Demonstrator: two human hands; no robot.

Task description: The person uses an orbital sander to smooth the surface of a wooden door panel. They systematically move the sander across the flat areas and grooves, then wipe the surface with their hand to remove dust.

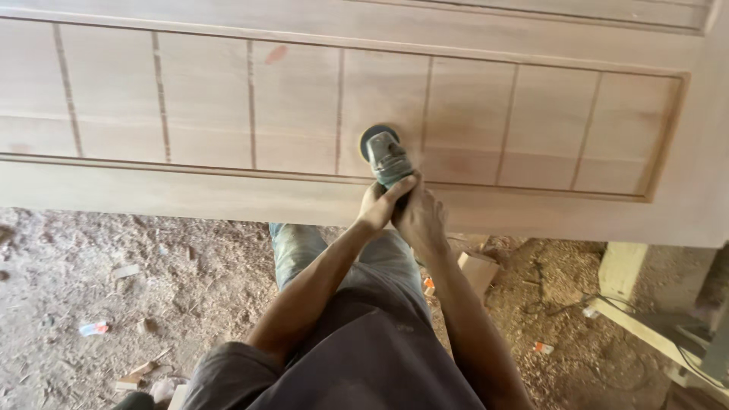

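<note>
dusty green sander (pixel 386 156), seemingly disc-headed

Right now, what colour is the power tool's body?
Dusty grey-green sander, round dark disc on the pale wood panel; head view.

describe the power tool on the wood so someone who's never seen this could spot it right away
A large pale wooden door panel with grooved sections lies flat across the top. Near its middle, both hands, left and right, grip a grey-green sander. Its round dark disc is the only non-wood thing on the panel.
</note>
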